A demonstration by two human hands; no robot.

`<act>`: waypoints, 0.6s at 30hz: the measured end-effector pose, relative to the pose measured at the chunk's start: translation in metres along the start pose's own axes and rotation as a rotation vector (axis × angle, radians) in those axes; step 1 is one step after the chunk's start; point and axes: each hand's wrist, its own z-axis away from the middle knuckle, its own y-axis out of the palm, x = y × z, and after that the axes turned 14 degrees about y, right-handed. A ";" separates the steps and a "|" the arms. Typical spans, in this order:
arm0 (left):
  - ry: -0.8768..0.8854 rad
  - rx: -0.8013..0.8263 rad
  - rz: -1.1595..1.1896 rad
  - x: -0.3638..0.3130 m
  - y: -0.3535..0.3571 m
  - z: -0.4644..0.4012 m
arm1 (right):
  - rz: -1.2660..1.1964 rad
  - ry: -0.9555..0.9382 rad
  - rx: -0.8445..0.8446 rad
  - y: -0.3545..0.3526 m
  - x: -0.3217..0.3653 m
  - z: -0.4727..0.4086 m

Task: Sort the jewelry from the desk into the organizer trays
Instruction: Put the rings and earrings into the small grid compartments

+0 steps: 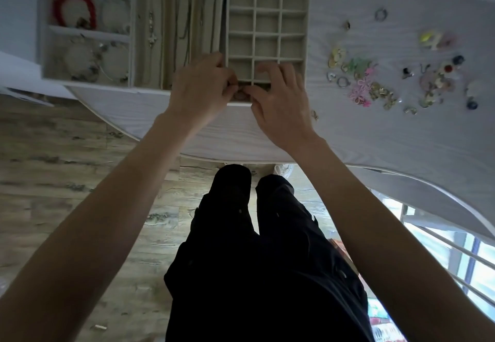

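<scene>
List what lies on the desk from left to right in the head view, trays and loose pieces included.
Bracelet tray with the red bracelet → necklace tray → grid tray, with the left hand and right hand meeting at its near edge → pile of loose jewelry on the desk.

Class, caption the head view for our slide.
Both hands meet at the grid tray's near corner; loose jewelry waits on the desk.
</scene>
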 end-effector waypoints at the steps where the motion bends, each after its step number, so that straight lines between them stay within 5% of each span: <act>1: 0.022 -0.005 0.005 0.001 0.000 0.001 | -0.009 0.000 0.000 0.000 -0.001 0.000; 7: -0.063 -0.216 0.152 0.002 -0.006 0.011 | -0.167 0.070 -0.028 0.000 0.001 -0.002; 18: -0.102 -0.252 0.138 -0.004 0.007 0.034 | -0.114 0.060 0.030 0.004 0.009 -0.011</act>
